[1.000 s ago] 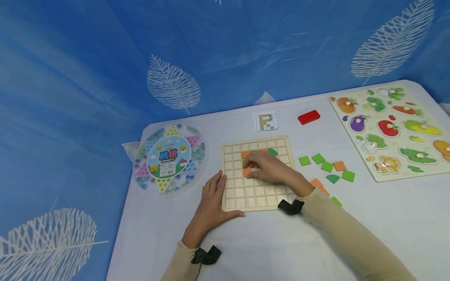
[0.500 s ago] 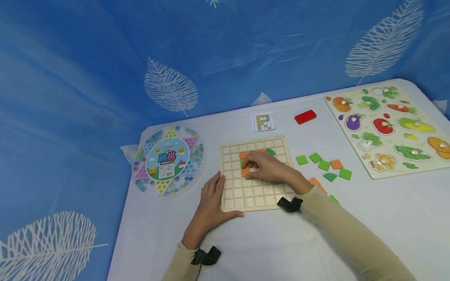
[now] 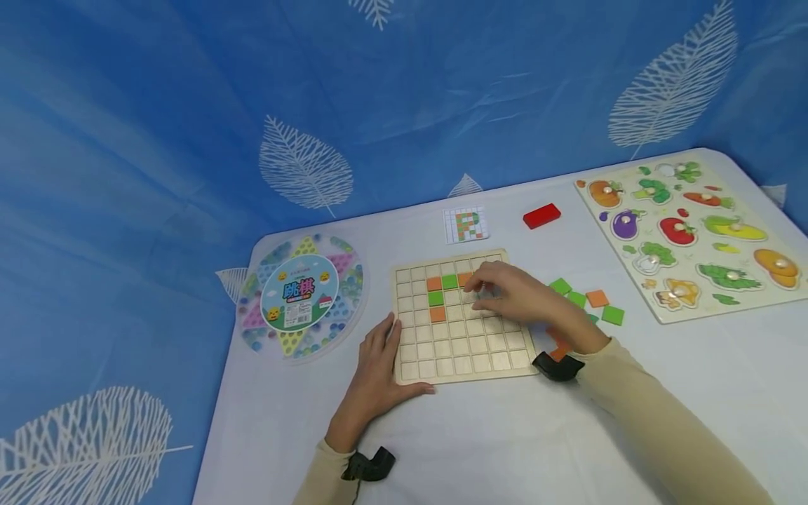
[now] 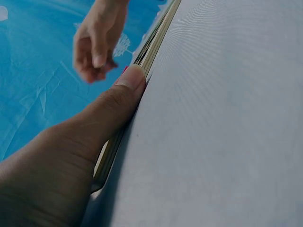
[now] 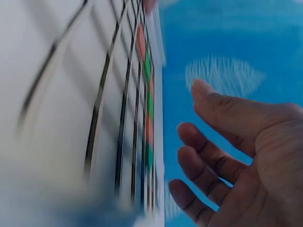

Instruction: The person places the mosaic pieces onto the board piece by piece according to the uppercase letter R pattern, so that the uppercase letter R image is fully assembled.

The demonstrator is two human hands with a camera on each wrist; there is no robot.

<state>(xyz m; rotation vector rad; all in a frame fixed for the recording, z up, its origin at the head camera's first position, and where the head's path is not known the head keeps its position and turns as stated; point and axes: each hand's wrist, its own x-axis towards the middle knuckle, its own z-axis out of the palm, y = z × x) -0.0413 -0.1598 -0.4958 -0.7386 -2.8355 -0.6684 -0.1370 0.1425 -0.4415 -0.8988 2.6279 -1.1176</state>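
1. One round game disc (image 3: 299, 293), left of the left hand (image 3: 376, 368), with worktop (image 3: 486, 449) between.
2. One left hand: fingers straight, resting along the grid board's left edge, thumb by its near edge.
3. One grid board (image 3: 461, 346), right of those fingers, bearing six tiles (image 3: 435, 299): three orange, three green.
4. One pattern card (image 3: 466, 224), beyond the board's far edge.
5. One right hand (image 3: 520, 298), above the board, fingers loosely bent, holding nothing.
6. One red block (image 3: 541, 216), beyond those fingers.
7. Loose squares (image 3: 596, 299), right of them, partly hidden, count unclear.
8. One vegetable puzzle (image 3: 688, 263), farthest right.
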